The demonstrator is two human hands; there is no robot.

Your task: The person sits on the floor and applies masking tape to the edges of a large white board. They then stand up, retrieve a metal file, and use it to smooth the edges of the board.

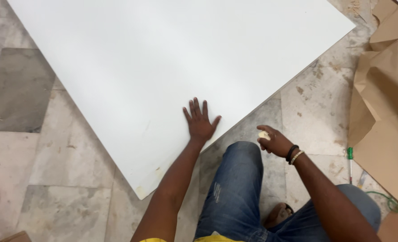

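Left hand (200, 122) lies flat, fingers spread, on the large white rectangular board (163, 67) on the marble floor (64, 201), near its near edge. Right hand (274, 141), just right of that edge, pinches a small cream lump (263, 135).

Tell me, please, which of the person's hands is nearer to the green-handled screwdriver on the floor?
The right hand. It hovers above the knee, left of the screwdriver in the picture; the left hand lies flat on the white board, farther away.

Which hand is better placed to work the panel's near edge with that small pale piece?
Probably the right hand: it already grips the pale piece beside the panel edge. The left hand lies flat on the panel, fingers spread.
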